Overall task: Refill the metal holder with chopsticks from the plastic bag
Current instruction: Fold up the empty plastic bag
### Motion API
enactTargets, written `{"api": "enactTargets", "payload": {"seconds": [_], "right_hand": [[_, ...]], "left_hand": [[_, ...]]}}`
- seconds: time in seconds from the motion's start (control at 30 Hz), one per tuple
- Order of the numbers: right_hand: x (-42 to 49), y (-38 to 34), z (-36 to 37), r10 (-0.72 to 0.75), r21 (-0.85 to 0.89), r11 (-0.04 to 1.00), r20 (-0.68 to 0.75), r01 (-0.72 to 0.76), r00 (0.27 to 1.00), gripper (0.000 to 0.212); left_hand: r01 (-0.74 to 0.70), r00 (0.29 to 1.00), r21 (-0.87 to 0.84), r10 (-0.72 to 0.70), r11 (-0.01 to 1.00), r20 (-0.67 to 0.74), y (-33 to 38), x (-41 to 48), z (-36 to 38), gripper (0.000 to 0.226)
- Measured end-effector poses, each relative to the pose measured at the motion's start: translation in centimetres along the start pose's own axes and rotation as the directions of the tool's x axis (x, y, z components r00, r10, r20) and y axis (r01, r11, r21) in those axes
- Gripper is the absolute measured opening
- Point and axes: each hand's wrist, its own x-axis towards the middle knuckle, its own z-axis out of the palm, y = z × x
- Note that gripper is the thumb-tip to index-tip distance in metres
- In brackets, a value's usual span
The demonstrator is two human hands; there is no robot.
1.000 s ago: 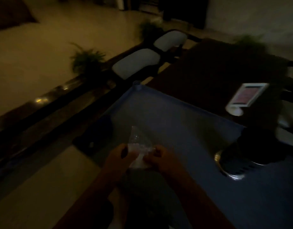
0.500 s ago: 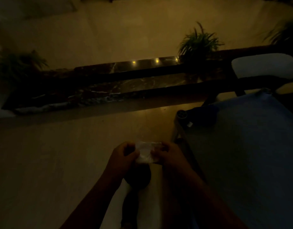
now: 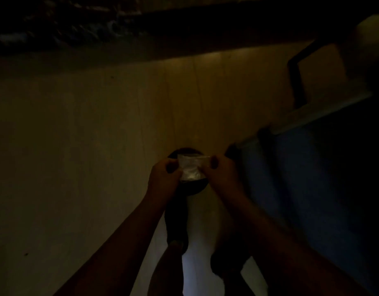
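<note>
Both grips were closed tight: left hand (image 3: 163,178) and right hand (image 3: 220,174) each pinched an edge of the plastic bag (image 3: 189,167), just left of the blue counter (image 3: 301,178), probably to tear it open (too dark to spot chopsticks). The metal holder wasn't in shot.

Pale floor (image 3: 77,146) filled the centre; a blue-covered surface (image 3: 312,178) lay at 3 o'clock, a dark ledge (image 3: 141,22) at 12.
</note>
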Motion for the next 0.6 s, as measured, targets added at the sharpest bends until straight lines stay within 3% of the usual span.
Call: {"api": "enactTargets", "payload": {"seconds": [0.17, 0.3, 0.4, 0.53, 0.6], "right_hand": [[8.6, 10.4, 8.7, 0.067, 0.026, 0.997, 0.004, -0.067, 0.998, 0.014], [13.3, 17.8, 14.2, 0.128, -0.044, 0.991, -0.01, -0.128, 0.992, 0.015], [15.6, 21.4, 17.0, 0.195, -0.044, 0.98, 0.02, -0.194, 0.981, 0.004], [16.3, 23.1, 18.4, 0.16, -0.072, 0.985, 0.09, -0.154, 0.983, 0.029], [15.5, 22.7, 17.7, 0.143, -0.052, 0.989, 0.116, -0.138, 0.983, 0.04]], "left_hand": [[0.083, 0.996, 0.039, -0.082, 0.996, -0.026, -11.6, 9.9, 4.0, 0.027], [0.155, 0.987, 0.076, -0.158, 0.985, 0.033, -18.9, 15.4, 6.7, 0.034], [0.227, 0.972, 0.08, -0.231, 0.971, 0.043, -23.0, 17.6, 8.0, 0.04], [0.221, 0.974, 0.057, -0.223, 0.974, 0.046, -25.8, 17.9, 8.4, 0.024], [0.228, 0.973, 0.037, -0.229, 0.973, 0.019, -25.5, 17.3, 8.1, 0.028]]}}
